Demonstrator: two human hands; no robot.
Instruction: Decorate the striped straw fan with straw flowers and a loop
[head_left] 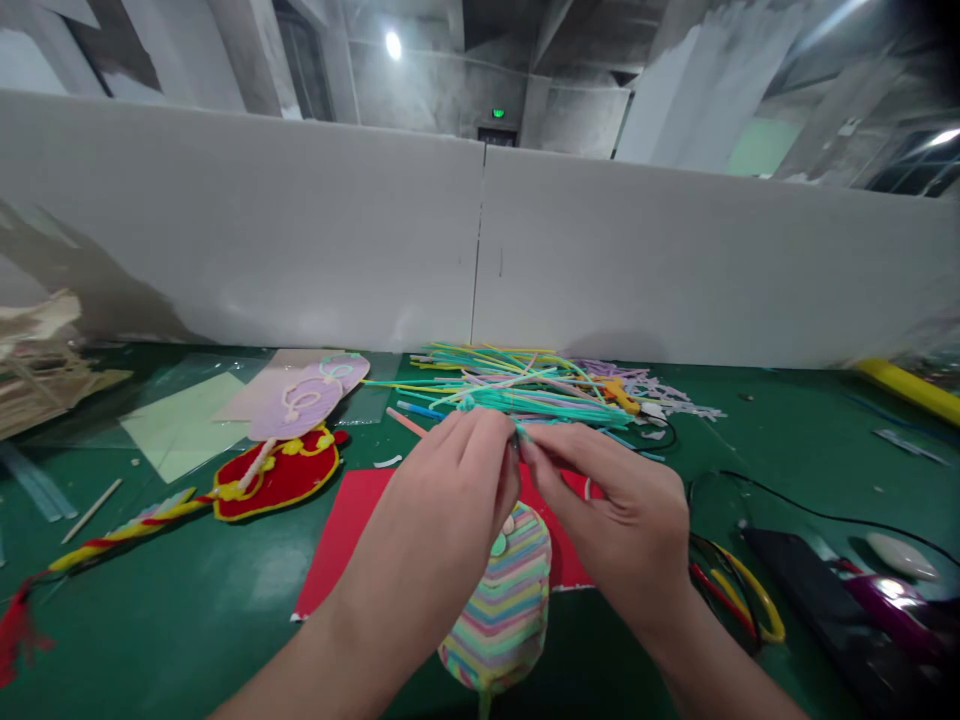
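Both hands meet over the middle of the table. My left hand (457,490) is closed in a pinch on a thin turquoise pipe cleaner (466,403), whose curled end pokes out above the knuckles. Opposite it, my right hand (607,490) pinches the same turquoise strand between thumb and forefinger. Most of the strand is hidden by the fingers. Below the hands lies an oval fan-shaped piece (506,600) with pastel zigzag stripes and small round bits near its top. Part of it rests over a red sheet (345,540).
Behind the hands is a pile of coloured pipe cleaners (525,390). At left lie a red and yellow fan (289,475), a lilac fan shape (304,400) and a pale green sheet (180,425). A glue gun (892,610) and cables (742,590) sit right. A white partition (300,230) stands behind.
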